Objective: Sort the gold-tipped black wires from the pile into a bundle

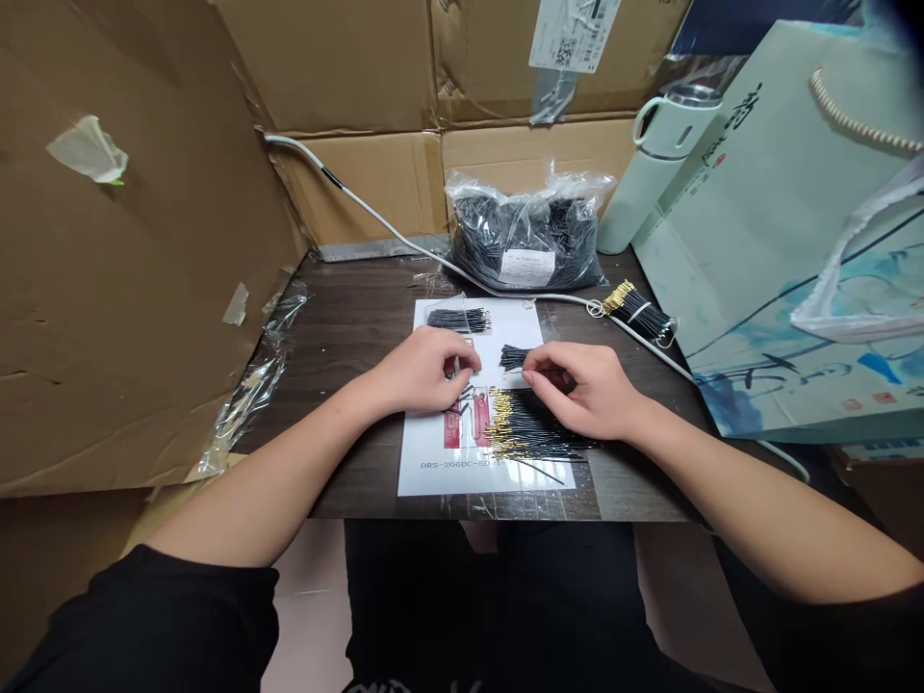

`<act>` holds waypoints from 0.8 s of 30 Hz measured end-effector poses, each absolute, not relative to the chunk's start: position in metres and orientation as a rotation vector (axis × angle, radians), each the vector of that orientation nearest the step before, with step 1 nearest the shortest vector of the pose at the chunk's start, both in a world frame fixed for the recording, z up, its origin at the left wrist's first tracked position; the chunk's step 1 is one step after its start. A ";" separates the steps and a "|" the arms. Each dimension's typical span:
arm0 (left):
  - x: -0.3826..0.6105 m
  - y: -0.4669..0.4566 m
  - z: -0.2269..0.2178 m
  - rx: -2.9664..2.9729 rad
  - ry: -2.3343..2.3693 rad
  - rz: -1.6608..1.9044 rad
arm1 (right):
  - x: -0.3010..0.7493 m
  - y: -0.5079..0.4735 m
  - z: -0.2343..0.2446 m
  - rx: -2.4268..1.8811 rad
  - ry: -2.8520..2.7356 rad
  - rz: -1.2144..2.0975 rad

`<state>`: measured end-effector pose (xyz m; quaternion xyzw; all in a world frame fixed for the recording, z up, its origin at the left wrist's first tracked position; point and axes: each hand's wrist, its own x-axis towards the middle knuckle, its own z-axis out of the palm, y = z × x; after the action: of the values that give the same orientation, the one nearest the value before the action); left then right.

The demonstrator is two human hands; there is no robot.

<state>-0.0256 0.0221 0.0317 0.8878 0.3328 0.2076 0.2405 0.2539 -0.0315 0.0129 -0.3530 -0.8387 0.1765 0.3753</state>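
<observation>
My left hand point(425, 371) rests on a white printed sheet point(440, 452) with its fingers pinched together on something small that I cannot make out. My right hand point(584, 385) lies opposite it, fingers curled in a pinch on a thin black wire. Below and between the hands lies a loose pile of black wires with gold tips point(524, 428). A small bunch of short black pieces point(512, 357) sits between the fingertips, and another black bunch point(458, 319) lies at the top of the sheet.
A clear bag of black parts point(526, 236) stands at the back of the dark wooden table point(346, 327). A tied wire bundle point(639, 310) and white cable point(404, 236) lie at the right. A pale flask point(660, 168), a paper bag point(786, 241) and cardboard boxes point(130, 289) surround the table.
</observation>
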 end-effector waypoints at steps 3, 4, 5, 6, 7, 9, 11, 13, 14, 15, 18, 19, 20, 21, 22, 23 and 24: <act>-0.029 0.026 0.033 2.518 0.872 0.481 | 0.254 -0.031 0.013 -0.895 -2.152 0.445; -0.030 0.027 0.033 2.529 0.876 0.460 | 0.254 -0.031 0.013 -0.891 -2.152 0.439; -0.031 0.027 0.033 2.533 0.879 0.438 | 0.254 -0.031 0.013 -0.887 -2.152 0.434; -0.031 0.028 0.034 2.529 0.883 0.420 | 0.254 -0.031 0.013 -0.884 -2.152 0.431; -0.031 0.028 0.034 2.523 0.887 0.408 | 0.254 -0.031 0.013 -0.881 -2.153 0.429; -0.032 0.028 0.035 2.518 0.890 0.397 | 0.254 -0.032 0.014 -0.876 -2.152 0.429; -0.033 0.028 0.036 2.529 0.890 0.396 | 0.253 -0.033 0.015 -0.870 -2.154 0.427; -0.033 0.028 0.037 2.536 0.898 0.425 | 0.253 -0.033 0.015 -0.863 -2.156 0.425; -0.033 0.027 0.039 2.530 0.896 0.443 | 0.253 -0.033 0.015 -0.860 -2.159 0.423; -0.033 0.027 0.040 2.519 0.888 0.452 | 0.253 -0.033 0.015 -0.858 -2.161 0.421; -0.032 0.023 0.045 2.466 0.840 0.369 | 0.252 -0.033 0.015 -0.862 -2.164 0.420; -0.031 0.022 0.046 2.451 0.833 0.316 | 0.253 -0.033 0.015 -0.863 -2.167 0.420; -0.031 0.021 0.047 2.442 0.835 0.270 | 0.253 -0.033 0.015 -0.863 -2.169 0.419; -0.030 0.020 0.047 2.440 0.844 0.234 | 0.253 -0.033 0.015 -0.860 -2.171 0.418; -0.030 0.019 0.047 2.443 0.856 0.211 | 0.253 -0.033 0.015 -0.855 -2.171 0.415; -0.029 0.019 0.047 2.449 0.869 0.201 | 0.253 -0.033 0.015 -0.851 -2.171 0.413; -0.029 0.019 0.046 2.452 0.880 0.195 | 0.252 -0.033 0.015 -0.847 -2.170 0.413</act>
<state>-0.0292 0.0189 0.0464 0.9059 0.3251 0.0722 0.2617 0.2525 -0.0332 0.0150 -0.3315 -0.8490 0.1616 0.3784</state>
